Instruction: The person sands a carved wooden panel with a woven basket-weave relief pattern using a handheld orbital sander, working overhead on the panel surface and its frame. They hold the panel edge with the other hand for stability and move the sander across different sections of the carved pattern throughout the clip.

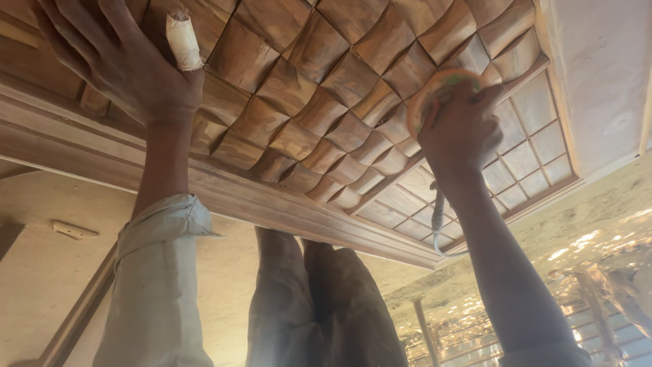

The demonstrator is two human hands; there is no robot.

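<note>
Wooden panel [319, 102]: left hand [122, 64] flat, released; right hand [456, 129] apparently clenches sanding disc [435, 85].

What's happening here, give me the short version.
A person works on a carved wooden panel of raised diamond-shaped blocks. The left hand, its thumb wrapped in pale bandage tape, lies flat against the panel. The right hand presses a round orange-and-green disc-shaped tool, with a thin grey cord hanging below, to the blocks by the gridded frame section.
</note>
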